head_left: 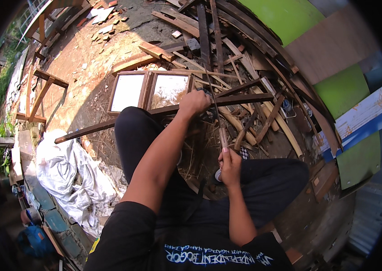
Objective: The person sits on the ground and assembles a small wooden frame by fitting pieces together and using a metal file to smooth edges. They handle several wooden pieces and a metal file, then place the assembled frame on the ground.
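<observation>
A long dark wooden batten (87, 130) runs from the lower left across my raised left knee to the right. My left hand (194, 104) is closed around it, near its right portion. In my right hand (230, 166) is the straight wooden handle of a long-bladed tool (223, 137), with the fingers wrapped round it. Its narrow blade (214, 97) points away from me and crosses the batten just right of my left hand. The blade shows nearly edge-on, so I cannot tell whether it has teeth or touches the wood.
Two framed panes (128, 92) lie ahead of my left knee. Scrap wood (234, 122) is heaped ahead and to the right. A white cloth (66, 165) lies at the left, below a wooden frame (42, 97). Green panels (342, 92) lean at the right.
</observation>
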Demonstrator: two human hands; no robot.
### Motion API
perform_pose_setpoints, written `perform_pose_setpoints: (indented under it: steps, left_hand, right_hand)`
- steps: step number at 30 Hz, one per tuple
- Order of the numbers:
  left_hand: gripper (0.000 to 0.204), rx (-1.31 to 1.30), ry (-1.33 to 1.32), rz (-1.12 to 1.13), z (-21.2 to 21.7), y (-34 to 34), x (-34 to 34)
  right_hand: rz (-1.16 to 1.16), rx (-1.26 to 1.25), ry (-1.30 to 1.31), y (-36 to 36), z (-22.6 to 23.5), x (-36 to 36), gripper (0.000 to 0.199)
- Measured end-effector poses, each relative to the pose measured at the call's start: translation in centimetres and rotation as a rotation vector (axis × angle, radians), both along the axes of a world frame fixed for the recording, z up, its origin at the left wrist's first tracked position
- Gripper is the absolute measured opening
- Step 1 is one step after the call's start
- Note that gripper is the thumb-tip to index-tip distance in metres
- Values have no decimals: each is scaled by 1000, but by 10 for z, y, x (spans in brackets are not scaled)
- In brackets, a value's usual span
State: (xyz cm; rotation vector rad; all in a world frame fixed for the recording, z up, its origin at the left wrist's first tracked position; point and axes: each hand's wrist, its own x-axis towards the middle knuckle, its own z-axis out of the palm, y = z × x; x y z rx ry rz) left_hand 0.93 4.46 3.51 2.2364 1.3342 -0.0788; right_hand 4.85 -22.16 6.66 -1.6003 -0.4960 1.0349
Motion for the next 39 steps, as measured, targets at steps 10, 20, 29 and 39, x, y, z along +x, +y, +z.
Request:
perform_pose_setpoints:
  steps: [10, 20, 29, 39]
  left_hand:
    - [51, -55, -1, 12, 14, -4, -5]
    - [52, 14, 11, 64, 5, 3, -6]
    - [52, -8, -19, 23, -2, -2, -3]
    - [49, 1, 4, -11, -8, 3, -10]
  right_hand:
    - [0, -36, -353, -68, 28, -18, 28]
    - [-24, -62, -259, -66, 44, -21, 27]
    - [-44, -68, -318, 10, 12, 4, 31]
    - [-37, -78, -224, -61, 41, -21, 27]
